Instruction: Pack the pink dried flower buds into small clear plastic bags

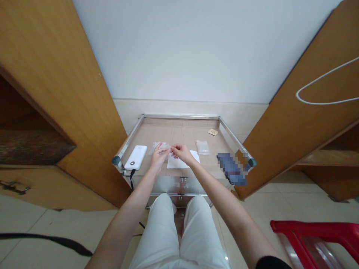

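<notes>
My left hand (159,157) is over the front part of a low-railed tabletop, thumb and fingers closed on what looks like a small clear plastic bag (167,147). Touching or nearly touching its fingertips, my right hand (181,152) makes a pinch. Whatever lies between the right fingertips is too small to make out. Under the hands is a white sheet of paper (179,163), partly covered by them. Behind the left hand lies clear plastic packaging (155,145). A stack of clear plastic bags (203,148) rests to the right of the paper.
A white power bank (136,157) with a black strap lies at the left. On the right are a blurred-out dark phone-like object (231,168) and a small beige card (213,132). Metal rails (181,117) edge the tabletop. Wooden cabinets flank it; a red stool (316,228) stands lower right.
</notes>
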The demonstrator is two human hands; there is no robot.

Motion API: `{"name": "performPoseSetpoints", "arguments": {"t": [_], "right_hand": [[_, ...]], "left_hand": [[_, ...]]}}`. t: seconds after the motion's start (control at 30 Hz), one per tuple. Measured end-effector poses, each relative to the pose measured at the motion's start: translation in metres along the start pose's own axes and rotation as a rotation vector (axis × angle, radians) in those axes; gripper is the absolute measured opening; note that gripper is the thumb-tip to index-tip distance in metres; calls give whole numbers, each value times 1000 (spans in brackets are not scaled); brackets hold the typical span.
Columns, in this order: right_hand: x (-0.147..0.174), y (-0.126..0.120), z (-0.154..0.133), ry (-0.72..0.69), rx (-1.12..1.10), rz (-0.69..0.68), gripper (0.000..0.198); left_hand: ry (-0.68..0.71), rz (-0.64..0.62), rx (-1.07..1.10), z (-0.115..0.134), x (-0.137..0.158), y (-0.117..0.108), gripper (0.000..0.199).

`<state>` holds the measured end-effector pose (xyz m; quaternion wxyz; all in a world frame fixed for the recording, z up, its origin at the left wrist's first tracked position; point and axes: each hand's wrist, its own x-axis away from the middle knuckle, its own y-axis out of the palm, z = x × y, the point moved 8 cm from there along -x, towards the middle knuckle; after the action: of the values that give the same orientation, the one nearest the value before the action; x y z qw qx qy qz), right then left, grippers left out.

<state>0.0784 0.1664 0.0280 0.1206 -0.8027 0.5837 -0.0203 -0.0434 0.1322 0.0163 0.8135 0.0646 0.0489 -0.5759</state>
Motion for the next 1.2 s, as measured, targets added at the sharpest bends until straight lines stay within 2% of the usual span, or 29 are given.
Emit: {"name": "performPoseSetpoints", "arguments": {"t": [0.27,0.67,0.83,1.0,1.2], "right_hand": [[8,2,-13,-70,56,-40,12],[10,0,-13,-97,162,-33,20],[7,-1,-17,-97,403,-14,9],[9,4,-30,-162,731,-3,12],[10,8,-32,-103,930,-11,16]], "left_hand": [[-42,-18,41,0,1,2,10],[-11,-46,7,3,4,5,8],[-20,-17,-28,-2,3,5,7],[-43,76,-33,-9,3,4,9],[-20,175,-80,-10,4,2,15]]}}
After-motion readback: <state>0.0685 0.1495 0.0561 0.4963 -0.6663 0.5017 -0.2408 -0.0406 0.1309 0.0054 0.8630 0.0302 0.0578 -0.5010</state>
